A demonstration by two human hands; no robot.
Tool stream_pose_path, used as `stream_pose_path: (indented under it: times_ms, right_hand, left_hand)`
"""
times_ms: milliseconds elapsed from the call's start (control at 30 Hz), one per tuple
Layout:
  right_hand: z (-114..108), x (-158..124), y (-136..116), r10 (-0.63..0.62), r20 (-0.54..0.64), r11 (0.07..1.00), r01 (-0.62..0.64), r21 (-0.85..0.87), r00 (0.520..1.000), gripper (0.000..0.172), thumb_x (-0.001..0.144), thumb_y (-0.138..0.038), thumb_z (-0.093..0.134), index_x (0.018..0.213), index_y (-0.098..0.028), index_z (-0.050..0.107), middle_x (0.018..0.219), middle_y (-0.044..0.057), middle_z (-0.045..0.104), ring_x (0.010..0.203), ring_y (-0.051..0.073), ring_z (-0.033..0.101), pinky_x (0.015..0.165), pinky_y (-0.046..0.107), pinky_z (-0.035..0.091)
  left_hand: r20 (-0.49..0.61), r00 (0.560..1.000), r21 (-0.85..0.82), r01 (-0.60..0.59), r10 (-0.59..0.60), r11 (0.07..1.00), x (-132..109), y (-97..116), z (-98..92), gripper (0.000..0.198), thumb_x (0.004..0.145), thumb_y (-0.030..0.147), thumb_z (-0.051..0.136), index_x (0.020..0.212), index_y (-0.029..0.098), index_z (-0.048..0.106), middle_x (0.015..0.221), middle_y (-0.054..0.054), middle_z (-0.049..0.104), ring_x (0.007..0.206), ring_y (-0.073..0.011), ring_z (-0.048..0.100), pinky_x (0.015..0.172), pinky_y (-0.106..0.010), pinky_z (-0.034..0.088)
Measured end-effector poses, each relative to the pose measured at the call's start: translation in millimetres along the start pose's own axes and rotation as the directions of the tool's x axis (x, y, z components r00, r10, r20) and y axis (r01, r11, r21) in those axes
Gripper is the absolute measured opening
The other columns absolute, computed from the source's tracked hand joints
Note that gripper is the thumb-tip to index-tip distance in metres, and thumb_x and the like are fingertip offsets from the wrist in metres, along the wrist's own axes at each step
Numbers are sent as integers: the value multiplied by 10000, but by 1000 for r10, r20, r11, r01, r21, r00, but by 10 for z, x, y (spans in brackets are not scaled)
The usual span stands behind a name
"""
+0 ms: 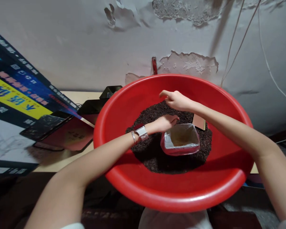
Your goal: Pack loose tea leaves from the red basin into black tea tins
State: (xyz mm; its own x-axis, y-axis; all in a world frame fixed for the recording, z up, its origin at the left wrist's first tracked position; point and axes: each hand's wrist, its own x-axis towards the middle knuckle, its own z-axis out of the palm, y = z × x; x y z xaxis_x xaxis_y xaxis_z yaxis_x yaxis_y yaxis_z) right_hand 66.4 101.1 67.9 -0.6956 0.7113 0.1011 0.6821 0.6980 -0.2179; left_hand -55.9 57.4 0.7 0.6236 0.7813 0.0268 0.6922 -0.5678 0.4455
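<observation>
A big red basin (176,198) holds a wide bed of dark, loose grains (154,160) that look like tea leaves. Sitting in them is a small box (181,151), reddish outside, with a clear plastic liner folded over its rim and a tan bottom showing. My left hand (165,123), with a white watch on the wrist, hovers at the box's back left corner. Its fingers are curled together; what they hold, if anything, is hidden. Farther back, my right hand (177,100) is above the grains, index finger stretched out and apart from the thumb, with nothing seen in it.
A pinkish flat box or card (199,121) lies on the grains under my right forearm. Left of the basin stand a large printed carton (16,95) and dark-and-red boxes (64,132) on a pale tabletop (62,160). Behind is a peeling wall (85,47) with hanging cords (240,44).
</observation>
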Motion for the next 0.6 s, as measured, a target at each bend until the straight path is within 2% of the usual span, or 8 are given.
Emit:
stream_pose_path:
  times_ms: [67,133,233,300,367,433,600]
  right_hand:
    - [203,145,358,162,68,985,-157,-69,985,406,921,-267,318,1302,-183,429,1157,128,561,1004,210,535,879,339,407]
    - [458,240,661,299,184,950,-275,-147,936,457,904,-361,406,1331,-199,407,1294,161,460,1163,274,463,963,415,368]
    - [804,329,1004,418,193,903,-382,-196,888,607,856,-494,473,1380,-210,356,1444,215,242,1308,414,254,952,610,301]
    - [967,391,1178,471,155,875,-438,-206,868,657,866,-560,403,1419,-226,286,1480,224,145,1335,440,164,927,662,272]
    - [1093,464,1309,501,112,857,-473,-205,858,692,873,-602,332,1443,-221,230,1470,234,167,1331,426,183,935,647,272]
    - [1207,536,1384,510,69,849,-488,-204,858,724,865,-629,312,1446,-207,222,1426,236,262,1299,407,261,947,607,287]
    - [1430,605,1350,454,-59,858,-454,-240,889,677,875,-627,271,1383,-186,344,1336,206,376,1213,367,369,949,528,309]
  left_hand:
    - [50,998,-44,28,-26,999,24,12,13,366,936,180,282,1127,123,589,1071,-81,661,948,-165,617,863,-291,460]
    - [96,995,-42,23,-19,999,27,21,16,391,925,173,262,1093,123,611,1114,-78,655,973,-163,616,862,-261,446]
    - [112,994,64,-20,13,998,11,39,1,390,919,166,258,1066,121,616,1101,-88,660,960,-170,623,840,-262,445]
    - [104,995,147,-29,14,989,-7,61,-20,380,921,193,265,1001,120,629,1001,-106,685,872,-194,646,765,-286,466]
    - [79,997,239,-32,14,970,-28,91,-39,378,922,233,271,910,127,634,884,-123,694,772,-227,657,681,-319,473]
    - [45,999,322,-40,27,946,-45,120,-51,367,919,258,282,864,139,625,819,-129,690,721,-252,660,633,-341,471]
    - [19,998,356,-59,56,933,-56,147,-39,348,915,263,296,867,155,623,811,-119,696,731,-262,673,625,-349,478]
